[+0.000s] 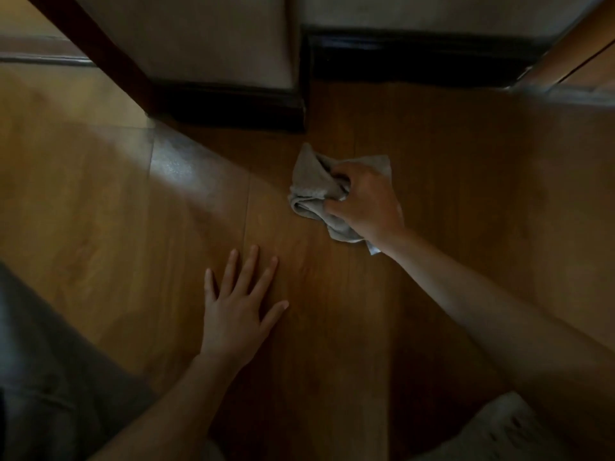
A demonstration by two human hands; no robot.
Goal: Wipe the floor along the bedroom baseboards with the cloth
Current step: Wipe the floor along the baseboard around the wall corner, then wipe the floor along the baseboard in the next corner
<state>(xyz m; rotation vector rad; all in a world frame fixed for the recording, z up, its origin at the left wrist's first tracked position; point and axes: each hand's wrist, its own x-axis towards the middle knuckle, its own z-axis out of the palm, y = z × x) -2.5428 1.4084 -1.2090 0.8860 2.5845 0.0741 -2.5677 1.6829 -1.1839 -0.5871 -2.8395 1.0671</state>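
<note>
Item, far left: grey fabric, probably your clothing, is filling the lower left corner; detail is too dim to tell.

Item: a dark diagonal wooden edge is running from the top left down to the wall corner.

Item: your left hand is lying flat on the wooden floor, fingers straight and spread, its grip apart and holding nothing.

Item: a dark baseboard is wrapping a projecting pale wall corner, jutting nearer to you than the baseboard stretch to its right.

Item: the grey cloth is lying bunched on the floor, near the projecting corner but not touching the baseboard.

Item: your right hand is bearing down on the cloth, its grip clamped on the folds with curled fingers.

Item, far right: a light wooden panel is slanting in at the upper right; pale fabric is showing at the lower right.
</note>
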